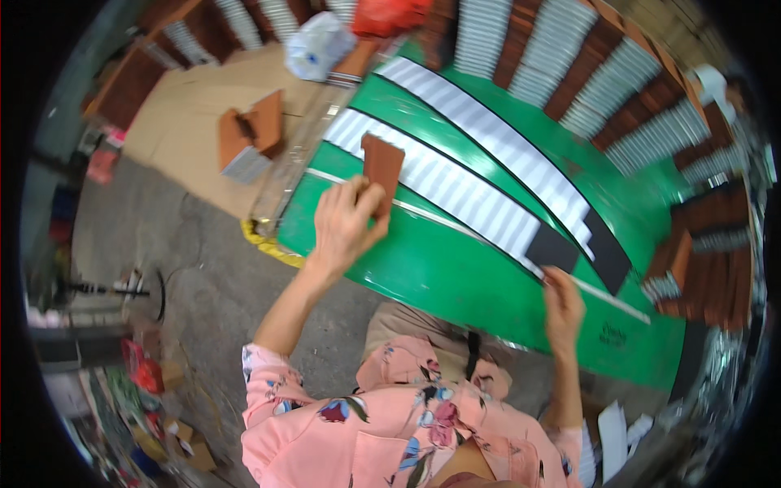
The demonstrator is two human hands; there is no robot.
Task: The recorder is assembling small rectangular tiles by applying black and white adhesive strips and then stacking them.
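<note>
Toward the worktop's left edge (313, 218), we clamp the brown piece (385, 165) in left fingers (373, 201); right fingers (556, 281), grip unclear, should steady the nearer strip (468, 202).

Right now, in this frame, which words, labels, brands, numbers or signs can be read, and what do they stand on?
None reads clearly enough to quote.
Green tabletop: dark writing near its right end, too blurred.
White plastic bag: blue mark, too small to make out.

Two hands (348, 221), two striped strips (460, 193)
</note>
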